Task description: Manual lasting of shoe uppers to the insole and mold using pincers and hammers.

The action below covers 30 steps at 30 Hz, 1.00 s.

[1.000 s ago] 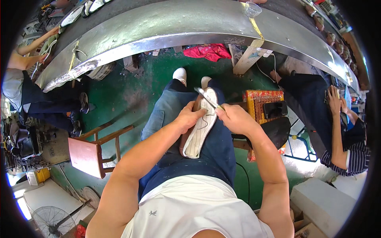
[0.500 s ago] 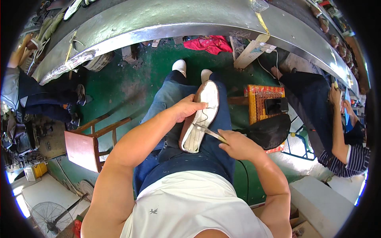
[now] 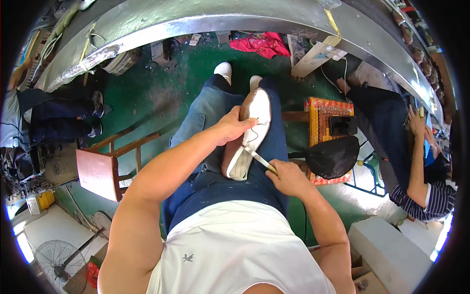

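Observation:
Across my lap lies a brown shoe [image 3: 259, 110], its pale underside facing up and its toe pointing away from me. A dark thread runs loosely over that underside. My left hand [image 3: 235, 126] is closed on the shoe's left edge, with the thumb pressed on the pale face near the thread. My right hand [image 3: 289, 177] grips a slim metal tool with a yellowish handle [image 3: 262, 160]. The tool's silver head touches the shoe's pale inner area toward the heel; its exact kind is not clear.
Ahead runs a long metal-edged bench [image 3: 196, 32]. A wooden stool [image 3: 98, 174] stands left, and a beaded-top seat [image 3: 318, 115] with a phone [image 3: 342, 126] and a black fan-shaped object [image 3: 333, 157] stands right. Co-workers [image 3: 416, 161] sit on both sides. A fan [image 3: 58, 264] is at lower left.
The tool's head has shifted a little along the shoe, and the right hand's grip has turned slightly. The left hand keeps its hold. The whole view has moved slightly.

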Tool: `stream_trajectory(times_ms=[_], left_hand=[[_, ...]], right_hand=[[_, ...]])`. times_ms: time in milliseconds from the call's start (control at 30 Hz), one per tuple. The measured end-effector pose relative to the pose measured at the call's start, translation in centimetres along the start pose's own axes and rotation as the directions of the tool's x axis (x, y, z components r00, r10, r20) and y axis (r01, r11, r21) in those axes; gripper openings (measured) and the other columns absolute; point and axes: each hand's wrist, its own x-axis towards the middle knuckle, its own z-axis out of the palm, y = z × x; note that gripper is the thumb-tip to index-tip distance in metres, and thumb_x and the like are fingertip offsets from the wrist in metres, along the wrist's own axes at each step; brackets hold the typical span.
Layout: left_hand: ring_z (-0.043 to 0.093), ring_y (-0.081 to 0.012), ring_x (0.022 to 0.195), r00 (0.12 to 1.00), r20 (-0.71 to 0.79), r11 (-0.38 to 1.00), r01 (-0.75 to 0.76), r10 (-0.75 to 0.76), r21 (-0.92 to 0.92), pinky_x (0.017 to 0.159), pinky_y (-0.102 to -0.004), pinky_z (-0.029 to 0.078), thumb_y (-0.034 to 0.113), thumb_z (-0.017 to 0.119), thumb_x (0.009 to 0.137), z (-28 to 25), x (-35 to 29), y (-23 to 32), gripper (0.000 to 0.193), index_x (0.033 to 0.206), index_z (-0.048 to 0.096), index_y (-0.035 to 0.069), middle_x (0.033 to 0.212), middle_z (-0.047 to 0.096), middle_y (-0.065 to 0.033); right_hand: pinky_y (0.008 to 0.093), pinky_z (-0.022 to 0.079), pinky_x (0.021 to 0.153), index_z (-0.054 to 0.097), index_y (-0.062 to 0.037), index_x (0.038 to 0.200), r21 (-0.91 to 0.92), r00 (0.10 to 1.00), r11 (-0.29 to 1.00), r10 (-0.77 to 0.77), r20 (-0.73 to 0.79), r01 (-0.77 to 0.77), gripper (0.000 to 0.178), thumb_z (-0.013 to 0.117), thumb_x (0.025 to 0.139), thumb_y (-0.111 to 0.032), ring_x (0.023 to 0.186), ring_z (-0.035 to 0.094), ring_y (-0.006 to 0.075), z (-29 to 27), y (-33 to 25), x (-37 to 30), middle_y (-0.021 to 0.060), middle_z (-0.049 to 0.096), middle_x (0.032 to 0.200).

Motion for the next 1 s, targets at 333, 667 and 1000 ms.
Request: stream_trajectory(times_ms=[333,667,1000], left_hand=[[0.030,-0.0227,0.147,0.977,0.163,0.977,-0.108,0.139,-0.184,0.120,-0.0377,0.028,0.018,0.076,0.091,0.6,-2.3,-1.9,0.104,0.163,0.000,0.023,0.160,0.030,-0.0096],[0.044,-0.0258,0.139,0.977,0.109,0.955,-0.153,0.185,-0.256,0.115,-0.0383,0.037,0.020,0.076,0.090,0.3,-2.0,-2.8,0.103,0.163,0.004,0.018,0.153,0.043,-0.0144],[0.026,-0.0236,0.150,0.955,0.079,0.958,-0.286,0.285,0.005,0.121,-0.0362,0.025,0.019,0.065,0.099,1.0,-3.4,-6.3,0.102,0.163,-0.015,0.019,0.168,0.015,-0.0151]], right_hand=[[0.0348,0.058,0.066,0.059,0.0008,0.095,-0.555,0.991,0.831,-0.084,-0.100,0.014,0.015,0.065,0.085,-0.010,0.081,0.071,0.0276,0.1,-3.4,-1.5,0.0171,0.067,0.089],[0.0417,0.057,0.069,0.060,-0.0001,0.096,-0.196,0.987,0.969,-0.140,0.080,0.153,0.014,0.062,0.089,-0.013,0.081,0.070,0.0321,0.7,-3.5,-0.4,0.0176,0.066,0.089],[0.0439,0.056,0.073,0.058,-0.0010,0.099,-0.251,1.000,0.968,-0.007,0.008,0.009,0.014,0.061,0.090,-0.011,0.081,0.069,0.0348,2.6,-2.0,-3.4,0.0197,0.065,0.090]])
